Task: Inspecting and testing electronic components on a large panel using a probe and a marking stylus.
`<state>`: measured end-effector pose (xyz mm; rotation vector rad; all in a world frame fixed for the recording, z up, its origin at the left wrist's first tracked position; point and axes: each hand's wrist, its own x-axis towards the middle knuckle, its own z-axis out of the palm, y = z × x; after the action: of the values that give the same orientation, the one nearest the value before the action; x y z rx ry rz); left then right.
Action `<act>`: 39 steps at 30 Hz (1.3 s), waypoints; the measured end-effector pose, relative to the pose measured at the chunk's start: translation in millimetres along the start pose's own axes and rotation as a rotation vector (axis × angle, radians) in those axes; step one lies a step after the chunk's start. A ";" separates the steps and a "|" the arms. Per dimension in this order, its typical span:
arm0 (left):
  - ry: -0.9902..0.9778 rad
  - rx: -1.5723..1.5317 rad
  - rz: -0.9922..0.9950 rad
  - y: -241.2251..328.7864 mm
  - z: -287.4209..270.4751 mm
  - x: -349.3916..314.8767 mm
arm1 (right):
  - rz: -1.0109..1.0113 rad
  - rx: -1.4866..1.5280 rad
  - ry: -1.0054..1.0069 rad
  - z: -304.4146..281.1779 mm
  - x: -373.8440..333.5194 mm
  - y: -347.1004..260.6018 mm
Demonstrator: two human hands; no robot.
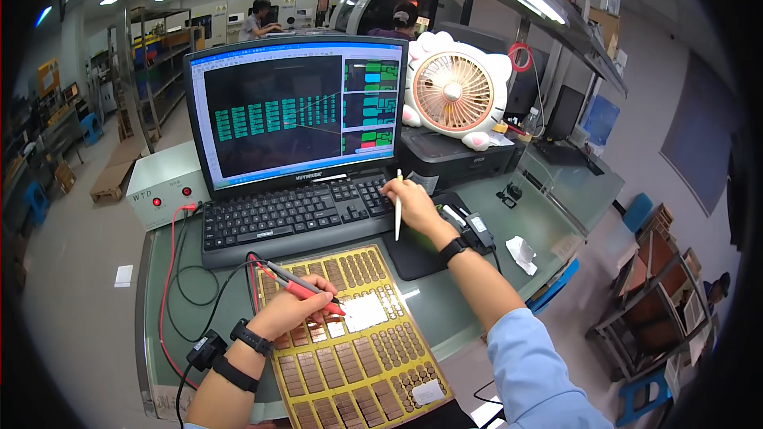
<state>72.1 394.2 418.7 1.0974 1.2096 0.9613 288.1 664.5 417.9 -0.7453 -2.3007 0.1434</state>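
Two bare hands are at work for me, seen from above over a glossy green surface [445, 302]. Near the lower middle of my view, a yellow-bordered panel [354, 342] lies tilted on that surface, patterned with rows of copper-coloured rectangles and round-edged pieces. My left hand [302, 302] is over the panel's left half, its grip narrow, pinching a red probe [300, 289] and a dark probe [296, 277] together, both tips pointing down and right. I cannot tell whether either tip touches the panel.

My right hand [413, 205] rests at the number keys of a black keyboard [290, 218], its grip narrow too, with a white pen [398, 218] held between the fingers. Behind the keyboard, a monitor [270, 151] shows green shapes on black.

I judge the step in hand to be placing the probes on the panel while the other hand works the keys. The next move seems to call for steady tips on one chosen spot and a light keypress, keeping the pen clear.
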 end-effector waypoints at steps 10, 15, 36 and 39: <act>-0.037 -0.037 0.021 -6.9 -3.4 1.9 | -0.059 0.037 -0.084 7.2 23.8 -11.5; -0.025 -0.008 0.023 -7.0 -4.2 3.2 | 0.031 0.139 -0.026 0.9 15.3 1.1; -0.034 -0.008 0.015 -7.7 -7.4 0.9 | -0.031 -0.192 0.029 12.8 27.3 -0.4; -0.046 -0.012 -0.009 -7.1 -5.8 0.5 | 0.039 -0.055 0.023 12.7 31.1 -0.9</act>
<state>66.3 393.8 411.6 1.0982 1.1694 0.9298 261.1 682.2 427.1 -0.8161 -2.2767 0.0890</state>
